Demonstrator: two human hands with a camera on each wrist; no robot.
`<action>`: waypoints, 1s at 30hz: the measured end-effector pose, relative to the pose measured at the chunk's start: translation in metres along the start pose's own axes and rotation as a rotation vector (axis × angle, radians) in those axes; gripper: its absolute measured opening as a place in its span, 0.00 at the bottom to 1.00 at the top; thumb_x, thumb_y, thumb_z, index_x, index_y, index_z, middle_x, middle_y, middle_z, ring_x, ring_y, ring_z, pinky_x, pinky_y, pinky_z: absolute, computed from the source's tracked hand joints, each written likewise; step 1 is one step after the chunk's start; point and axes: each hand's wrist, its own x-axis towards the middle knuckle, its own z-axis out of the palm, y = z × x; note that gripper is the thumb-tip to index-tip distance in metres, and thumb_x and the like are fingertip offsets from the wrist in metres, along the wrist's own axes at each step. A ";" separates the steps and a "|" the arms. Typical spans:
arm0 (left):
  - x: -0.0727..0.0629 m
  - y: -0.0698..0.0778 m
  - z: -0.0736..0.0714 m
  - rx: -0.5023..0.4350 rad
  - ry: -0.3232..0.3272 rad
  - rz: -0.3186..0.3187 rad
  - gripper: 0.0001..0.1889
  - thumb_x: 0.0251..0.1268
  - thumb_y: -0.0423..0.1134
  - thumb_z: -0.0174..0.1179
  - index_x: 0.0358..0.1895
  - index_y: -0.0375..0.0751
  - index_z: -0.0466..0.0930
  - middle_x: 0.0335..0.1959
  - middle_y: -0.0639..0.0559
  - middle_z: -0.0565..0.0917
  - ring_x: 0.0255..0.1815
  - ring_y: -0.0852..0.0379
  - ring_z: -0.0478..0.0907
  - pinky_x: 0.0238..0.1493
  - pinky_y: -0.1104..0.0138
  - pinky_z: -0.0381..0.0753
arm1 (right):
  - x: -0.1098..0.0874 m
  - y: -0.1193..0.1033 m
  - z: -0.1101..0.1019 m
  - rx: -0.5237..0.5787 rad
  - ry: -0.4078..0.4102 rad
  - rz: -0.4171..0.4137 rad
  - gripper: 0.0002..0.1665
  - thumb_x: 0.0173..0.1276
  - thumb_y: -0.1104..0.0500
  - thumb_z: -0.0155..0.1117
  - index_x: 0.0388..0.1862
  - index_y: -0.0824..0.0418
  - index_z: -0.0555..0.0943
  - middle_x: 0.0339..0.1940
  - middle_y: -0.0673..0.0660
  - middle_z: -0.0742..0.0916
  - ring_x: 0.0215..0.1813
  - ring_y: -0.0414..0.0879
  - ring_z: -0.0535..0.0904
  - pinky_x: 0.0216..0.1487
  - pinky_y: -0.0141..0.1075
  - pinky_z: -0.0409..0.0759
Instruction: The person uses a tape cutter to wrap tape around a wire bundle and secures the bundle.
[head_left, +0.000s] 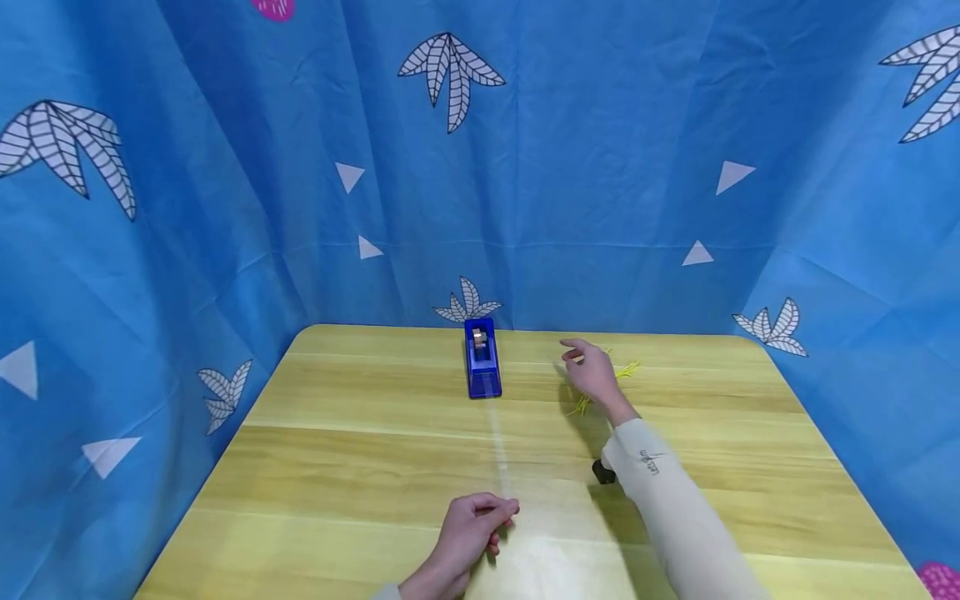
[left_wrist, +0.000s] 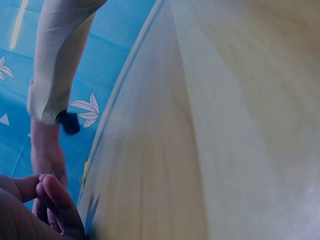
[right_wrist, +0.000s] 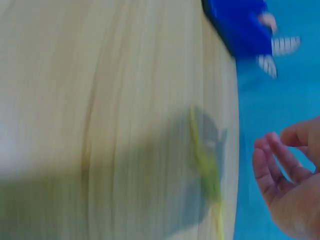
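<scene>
A blue tape dispenser (head_left: 483, 379) stands near the table's back edge. From it a long strip of clear tape (head_left: 498, 446) runs toward the front, stretched to my left hand (head_left: 468, 533), which pinches its end between thumb and index finger. My right hand (head_left: 595, 372) is in the air to the right of the dispenser, fingers loosely bent and holding nothing. Beneath it lies a bundle of thin yellow strands (head_left: 582, 406), partly covered by the hand in the head view. In the right wrist view the bundle (right_wrist: 210, 182) appears blurred, beside the hand's shadow.
The wooden table (head_left: 337, 483) has rounded back corners. A blue curtain (head_left: 600, 167) with leaf and triangle prints hangs behind it and along both sides. A small black device (head_left: 603, 472) sits at the right sleeve (head_left: 667, 492).
</scene>
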 end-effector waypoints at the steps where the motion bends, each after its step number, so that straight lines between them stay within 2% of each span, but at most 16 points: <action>1: 0.000 0.000 0.000 0.001 0.001 0.001 0.15 0.68 0.44 0.70 0.45 0.32 0.88 0.29 0.53 0.86 0.20 0.65 0.71 0.21 0.76 0.76 | -0.002 0.006 -0.008 -0.002 -0.001 0.002 0.29 0.74 0.70 0.49 0.73 0.66 0.73 0.57 0.70 0.85 0.53 0.64 0.83 0.27 0.33 0.73; 4: 0.001 -0.001 -0.002 -0.002 0.005 -0.004 0.15 0.68 0.44 0.70 0.45 0.32 0.88 0.29 0.53 0.85 0.20 0.65 0.71 0.21 0.76 0.76 | -0.008 0.028 -0.028 -0.004 -0.017 0.005 0.30 0.72 0.72 0.45 0.73 0.67 0.73 0.58 0.71 0.85 0.56 0.64 0.81 0.30 0.35 0.73; 7: 0.001 -0.001 -0.003 -0.001 0.008 -0.005 0.15 0.68 0.44 0.70 0.44 0.32 0.88 0.28 0.53 0.85 0.20 0.65 0.71 0.20 0.76 0.76 | -0.014 0.048 -0.040 -0.015 -0.010 -0.020 0.31 0.70 0.75 0.46 0.72 0.69 0.74 0.58 0.71 0.84 0.60 0.66 0.79 0.46 0.45 0.81; 9: 0.001 -0.001 -0.003 -0.002 0.010 -0.006 0.15 0.67 0.44 0.70 0.43 0.32 0.88 0.28 0.54 0.85 0.20 0.65 0.71 0.20 0.76 0.75 | -0.018 0.058 -0.045 -0.018 -0.009 -0.045 0.31 0.69 0.76 0.48 0.71 0.69 0.74 0.59 0.72 0.84 0.63 0.67 0.78 0.58 0.53 0.80; 11: 0.001 -0.001 -0.002 -0.003 0.009 -0.006 0.15 0.68 0.43 0.70 0.43 0.32 0.88 0.28 0.54 0.85 0.20 0.65 0.71 0.20 0.76 0.75 | -0.021 0.066 -0.049 -0.012 -0.004 -0.064 0.32 0.67 0.77 0.50 0.71 0.70 0.74 0.60 0.72 0.84 0.64 0.68 0.77 0.63 0.57 0.78; 16: 0.001 -0.001 -0.002 -0.013 0.000 -0.006 0.15 0.68 0.44 0.70 0.44 0.32 0.88 0.28 0.54 0.85 0.20 0.66 0.71 0.20 0.77 0.76 | -0.020 0.074 -0.055 -0.002 -0.026 -0.084 0.33 0.67 0.77 0.58 0.72 0.68 0.74 0.62 0.72 0.83 0.67 0.68 0.75 0.67 0.60 0.75; 20: 0.001 0.001 -0.003 -0.018 0.001 -0.002 0.15 0.68 0.44 0.70 0.44 0.32 0.88 0.29 0.54 0.85 0.20 0.66 0.70 0.21 0.77 0.75 | -0.014 0.072 -0.057 -0.005 -0.101 -0.079 0.35 0.67 0.75 0.64 0.74 0.66 0.72 0.69 0.70 0.79 0.75 0.69 0.67 0.76 0.64 0.63; 24: 0.000 0.002 -0.003 -0.025 0.000 0.000 0.15 0.68 0.43 0.70 0.43 0.32 0.88 0.28 0.54 0.85 0.20 0.66 0.70 0.20 0.77 0.75 | -0.008 0.072 -0.057 -0.027 -0.174 -0.063 0.36 0.67 0.72 0.66 0.74 0.65 0.72 0.76 0.69 0.73 0.79 0.70 0.60 0.78 0.67 0.56; 27: 0.000 0.001 -0.003 -0.029 -0.003 -0.001 0.14 0.68 0.42 0.70 0.43 0.31 0.87 0.28 0.54 0.85 0.19 0.66 0.70 0.20 0.77 0.75 | -0.006 0.073 -0.057 -0.058 -0.204 -0.066 0.35 0.66 0.72 0.67 0.73 0.65 0.73 0.76 0.69 0.73 0.79 0.71 0.59 0.77 0.67 0.56; 30: 0.000 0.001 -0.003 -0.030 -0.001 0.000 0.15 0.68 0.42 0.70 0.42 0.30 0.87 0.28 0.54 0.84 0.19 0.66 0.70 0.19 0.77 0.75 | -0.006 0.074 -0.056 -0.094 -0.215 -0.097 0.33 0.65 0.72 0.67 0.71 0.67 0.75 0.71 0.70 0.77 0.76 0.72 0.64 0.76 0.68 0.60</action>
